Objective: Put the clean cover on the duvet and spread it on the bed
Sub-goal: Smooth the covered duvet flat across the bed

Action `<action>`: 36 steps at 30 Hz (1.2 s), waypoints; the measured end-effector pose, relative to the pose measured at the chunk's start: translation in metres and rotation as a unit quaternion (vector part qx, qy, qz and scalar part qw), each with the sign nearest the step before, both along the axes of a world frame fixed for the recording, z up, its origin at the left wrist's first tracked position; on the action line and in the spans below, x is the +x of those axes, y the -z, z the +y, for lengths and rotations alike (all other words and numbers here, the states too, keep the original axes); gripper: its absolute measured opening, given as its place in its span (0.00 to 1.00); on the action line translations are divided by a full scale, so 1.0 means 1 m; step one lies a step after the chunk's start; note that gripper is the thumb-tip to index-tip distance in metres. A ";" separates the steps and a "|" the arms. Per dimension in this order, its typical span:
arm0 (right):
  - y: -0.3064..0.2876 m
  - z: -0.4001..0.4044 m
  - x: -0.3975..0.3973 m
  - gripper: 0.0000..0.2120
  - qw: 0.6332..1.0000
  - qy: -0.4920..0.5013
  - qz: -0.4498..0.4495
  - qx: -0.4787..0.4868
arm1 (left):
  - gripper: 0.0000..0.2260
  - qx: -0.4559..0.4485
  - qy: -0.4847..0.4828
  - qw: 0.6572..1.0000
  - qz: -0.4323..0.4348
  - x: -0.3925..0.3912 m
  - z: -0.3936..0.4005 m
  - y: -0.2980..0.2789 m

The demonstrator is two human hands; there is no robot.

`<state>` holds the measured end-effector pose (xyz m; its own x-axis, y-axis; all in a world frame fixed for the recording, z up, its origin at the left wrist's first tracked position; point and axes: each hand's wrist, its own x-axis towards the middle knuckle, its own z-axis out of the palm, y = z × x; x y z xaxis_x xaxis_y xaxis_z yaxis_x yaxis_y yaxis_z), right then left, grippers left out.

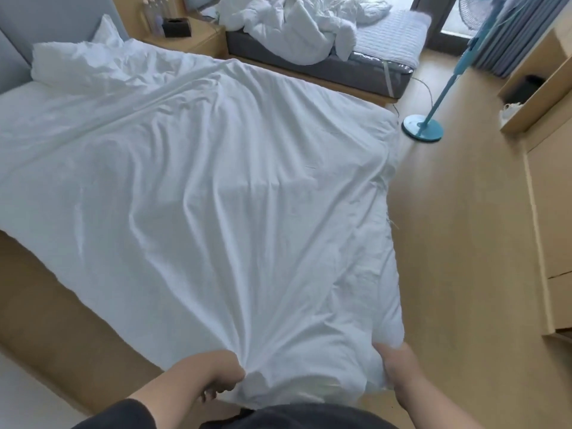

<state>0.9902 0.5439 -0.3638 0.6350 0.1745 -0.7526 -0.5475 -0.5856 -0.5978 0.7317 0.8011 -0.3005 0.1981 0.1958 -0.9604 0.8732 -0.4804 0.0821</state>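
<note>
A white duvet in its cover (pixel 216 187) lies stretched over the bed (pixel 37 274), wrinkled, with folds running toward me. Its near end is lifted off the foot of the bed. My left hand (pixel 221 377) grips a bunch of the cover's near edge. My right hand (pixel 394 365) grips the near right corner, fingers buried in the fabric. A white pillow (pixel 74 61) lies at the head end by the grey headboard (pixel 40 17).
A second bed (pixel 365 69) at the back holds a crumpled white heap of bedding (pixel 297 23). A wooden nightstand (pixel 198 38) stands between the beds. A teal standing fan (pixel 422 126) is on the floor to the right, and wooden cabinets (pixel 544 168) line the right wall.
</note>
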 end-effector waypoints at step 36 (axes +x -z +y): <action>-0.101 -0.171 0.372 0.04 0.986 -0.147 -0.073 -0.011 | 0.12 0.059 0.059 0.937 -0.340 0.517 -0.162 -0.061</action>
